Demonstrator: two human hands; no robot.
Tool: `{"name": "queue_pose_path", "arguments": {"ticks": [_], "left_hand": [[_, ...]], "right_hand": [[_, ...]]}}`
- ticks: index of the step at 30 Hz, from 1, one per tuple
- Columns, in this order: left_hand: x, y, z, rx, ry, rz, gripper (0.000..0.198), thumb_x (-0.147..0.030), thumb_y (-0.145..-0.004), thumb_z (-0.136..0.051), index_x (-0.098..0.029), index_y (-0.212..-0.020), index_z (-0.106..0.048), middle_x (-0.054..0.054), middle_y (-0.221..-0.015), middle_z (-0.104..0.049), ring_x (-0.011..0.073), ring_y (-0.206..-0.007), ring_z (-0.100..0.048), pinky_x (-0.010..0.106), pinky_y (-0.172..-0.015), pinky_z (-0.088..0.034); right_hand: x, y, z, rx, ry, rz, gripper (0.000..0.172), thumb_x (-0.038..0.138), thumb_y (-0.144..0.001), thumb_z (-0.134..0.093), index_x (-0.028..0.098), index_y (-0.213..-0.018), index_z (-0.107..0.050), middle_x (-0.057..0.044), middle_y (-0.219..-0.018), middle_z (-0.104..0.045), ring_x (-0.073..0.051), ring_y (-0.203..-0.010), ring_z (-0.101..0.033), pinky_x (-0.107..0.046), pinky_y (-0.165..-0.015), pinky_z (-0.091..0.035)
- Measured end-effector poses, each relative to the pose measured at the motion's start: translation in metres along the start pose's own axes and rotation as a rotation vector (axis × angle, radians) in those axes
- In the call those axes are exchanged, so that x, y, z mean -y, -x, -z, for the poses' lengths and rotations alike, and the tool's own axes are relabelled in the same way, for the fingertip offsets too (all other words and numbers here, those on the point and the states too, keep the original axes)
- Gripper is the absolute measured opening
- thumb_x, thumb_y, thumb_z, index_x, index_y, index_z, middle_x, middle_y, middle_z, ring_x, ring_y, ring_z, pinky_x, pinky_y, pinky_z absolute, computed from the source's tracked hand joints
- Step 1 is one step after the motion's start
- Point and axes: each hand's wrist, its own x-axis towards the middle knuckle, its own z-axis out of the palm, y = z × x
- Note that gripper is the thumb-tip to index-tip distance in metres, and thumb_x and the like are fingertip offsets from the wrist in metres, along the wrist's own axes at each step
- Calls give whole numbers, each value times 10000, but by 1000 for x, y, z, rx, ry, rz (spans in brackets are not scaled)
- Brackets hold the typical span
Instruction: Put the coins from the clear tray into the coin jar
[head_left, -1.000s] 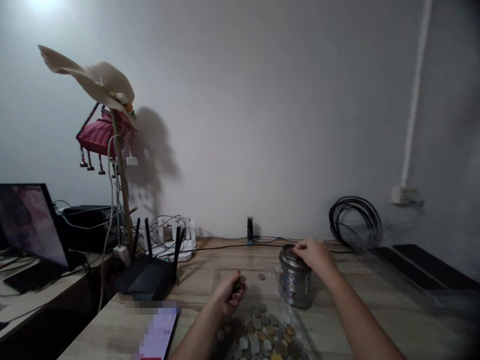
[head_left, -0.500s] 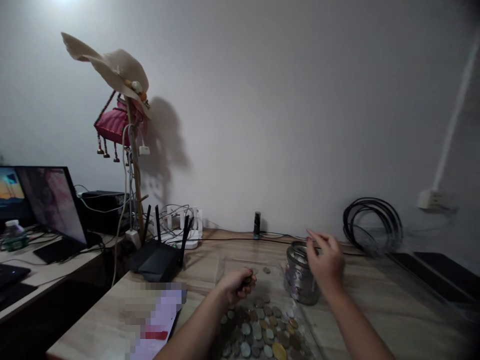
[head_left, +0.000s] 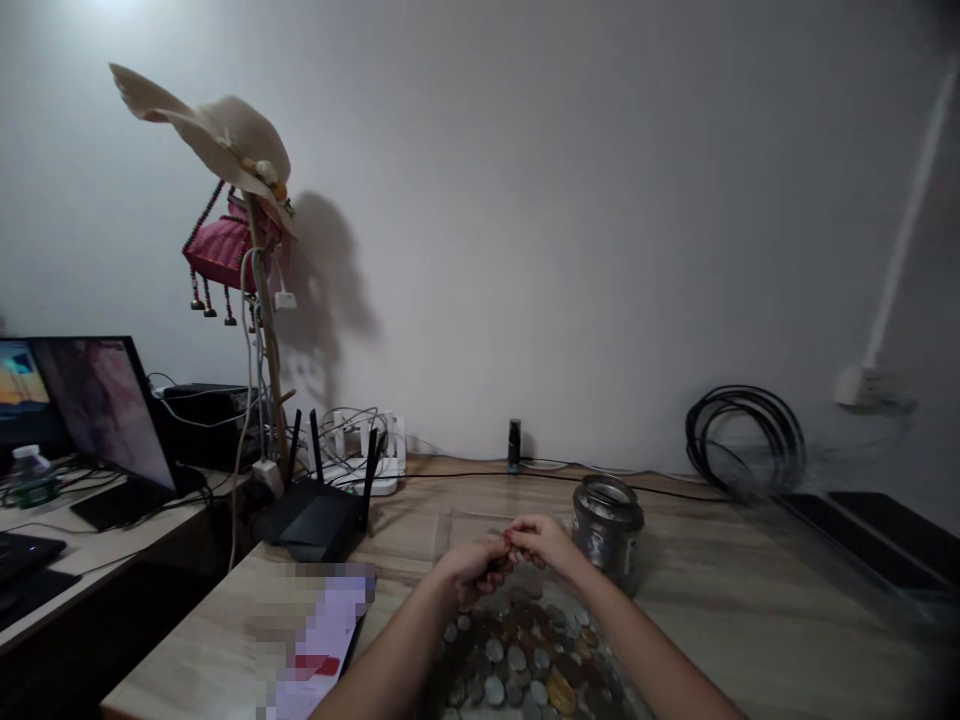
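Over a clear plastic tray (head_left: 444, 530) of mixed silver, brown and gold coins (head_left: 517, 658), my two hands meet. My left hand (head_left: 476, 568) is curled closed around what look like a few coins, mostly hidden by its fingers. Thumb and fingers of my right hand (head_left: 544, 542) pinch together against the left fingertips; anything between them is too small to make out. Just right of the hands stands a glass jar (head_left: 609, 525) with a metal-looking rim and an opening on top, partly covered by my right forearm.
A black router (head_left: 319, 520) and a purple sheet (head_left: 330, 625) lie left on the wooden table. By the wall are a small dark bottle (head_left: 514, 447), a white router (head_left: 382, 475) and coiled black cable (head_left: 742, 440). Dark flat panels (head_left: 870, 540) lie at right.
My right hand has moved left and down from above the jar to my left hand, and its fingers have closed. The jar's top is now uncovered. My left hand stays over the tray.
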Motion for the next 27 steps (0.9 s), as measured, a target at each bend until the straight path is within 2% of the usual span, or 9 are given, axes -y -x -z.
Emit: {"name": "queue_pose_path", "arguments": {"ticks": [3,7,10,12,14,16,19,22,27], "left_hand": [[0,-2,1,-11,4,-24,246,-380,-661,-541,-147,-664,-463,-70,-476,-389,2,-310,-258,172,-356,-9],[1,-2,3,-34,26,-41,201,-346,-692,-505,-149,-694,-469,-68,-476,-390,3,-298,-257,160,-343,-15],[-1,-3,3,-67,111,9,184,-319,-723,-460,-136,-719,-484,-54,-477,-405,6,-304,-278,145,-333,-30],[-2,-4,3,-111,202,44,139,-260,-721,-444,-127,-717,-486,-39,-487,-426,11,-315,-306,137,-324,-54],[-3,-6,4,-167,270,53,75,-186,-698,-440,-124,-705,-481,-28,-494,-447,18,-325,-331,132,-318,-93],[-4,-7,5,-228,299,28,58,-140,-688,-427,-124,-709,-478,-18,-498,-467,25,-334,-351,129,-318,-138],[-4,-8,5,-263,306,-17,98,-107,-705,-399,-120,-755,-482,2,-524,-507,32,-356,-389,122,-327,-187],[-4,-6,3,-223,298,-12,125,-85,-711,-409,-121,-800,-489,8,-557,-536,34,-385,-424,113,-335,-215],[-7,-3,3,-203,285,-68,78,-100,-741,-436,-95,-715,-510,20,-623,-562,-1,-389,-403,97,-321,-202]], "right_hand": [[2,2,-1,18,-84,-44,355,496,-628,-526,141,-637,-540,26,-487,-531,-38,-361,-353,-161,-334,-194],[5,4,-6,2,-71,-24,302,435,-621,-547,138,-671,-567,-2,-559,-576,-62,-431,-434,-161,-355,-231],[19,10,5,-211,131,141,247,376,-644,-531,141,-678,-597,-36,-615,-613,-102,-510,-495,-201,-448,-346],[34,16,28,-440,314,275,249,359,-689,-488,155,-733,-623,-53,-696,-638,-126,-590,-531,-229,-545,-388],[49,22,61,-626,512,305,268,353,-719,-453,180,-803,-641,-56,-762,-651,-142,-653,-550,-239,-594,-388],[58,26,95,-673,721,191,246,338,-703,-471,194,-766,-660,-58,-744,-657,-157,-661,-560,-241,-576,-371],[56,25,127,-589,990,-40,189,288,-660,-503,209,-676,-673,-66,-702,-658,-173,-640,-569,-244,-524,-333],[48,22,134,-564,1114,-151,193,270,-663,-488,224,-678,-675,-76,-718,-657,-188,-644,-579,-250,-506,-316],[57,27,123,-553,1168,-218,191,222,-650,-493,204,-711,-673,-95,-725,-650,-206,-676,-587,-266,-543,-352]]}}
